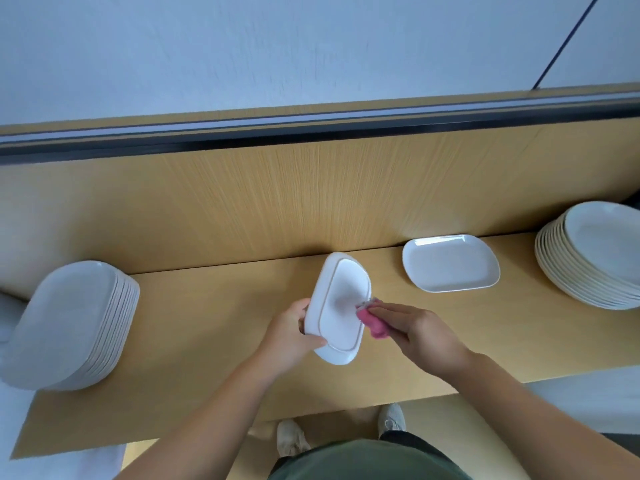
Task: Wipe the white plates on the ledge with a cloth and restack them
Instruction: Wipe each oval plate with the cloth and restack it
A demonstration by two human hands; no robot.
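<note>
Holding the white rounded-rectangular ceramic plate (341, 306) above the pale wooden ledge (207, 341), I am gripping its near-left edge with my left hand (294, 336), fingers curled behind the rim and thumb across the lower corner. The plate is facing me underside up, foot ring showing, and tilted on edge. My judgement is that this angle is giving the cloth a clear run over the base.

My right hand (415, 327) is pressing the crumpled pink cloth (372, 322) against the plate's right edge. Its fingers are lying fairly straight on top of the cloth; the thumb is hidden beneath.

The tall stack of white rectangular plates (72, 323) is standing at the left end of the ledge, well apart from my hands. A single white rectangular plate (450, 263) is lying face up to the right, beside the back panel. I am reading it as the start of the restack, though I cannot confirm that. A stack of white round plates (595, 258) is sitting at the far right.

Risk noted: the plate is hanging from a one-handed edge grip, so heavy cloth pressure could be twisting it loose.
</note>
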